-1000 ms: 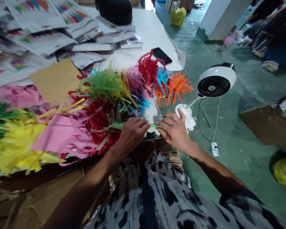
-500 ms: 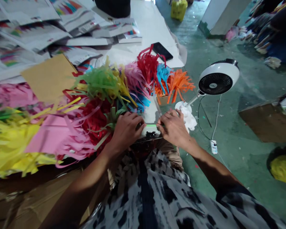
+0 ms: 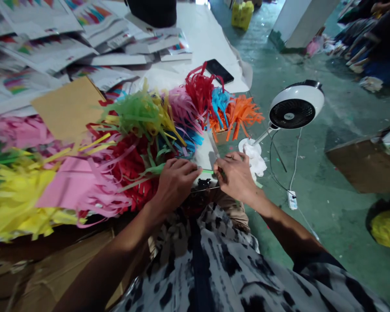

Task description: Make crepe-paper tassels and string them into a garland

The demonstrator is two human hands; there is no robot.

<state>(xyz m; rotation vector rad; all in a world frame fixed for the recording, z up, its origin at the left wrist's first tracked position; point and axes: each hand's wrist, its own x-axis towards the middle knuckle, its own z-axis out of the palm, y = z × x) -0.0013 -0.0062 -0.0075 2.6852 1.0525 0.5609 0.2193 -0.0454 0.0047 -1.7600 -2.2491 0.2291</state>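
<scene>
Both hands work at the near edge of the desk (image 3: 211, 39). The left hand (image 3: 175, 182) is closed, fingers curled over a green paper strip (image 3: 207, 171) that runs across a small white surface between the hands. The right hand (image 3: 235, 175) is likewise closed, pinching the strip's other end. The strip lies taut, just beside a heap of fringed coloured paper (image 3: 139, 130) on the left. A black phone (image 3: 219, 71) rests farther back on the desk. A white fan (image 3: 295, 108) stands on the floor to the right, near a white cloth (image 3: 256, 159).
</scene>
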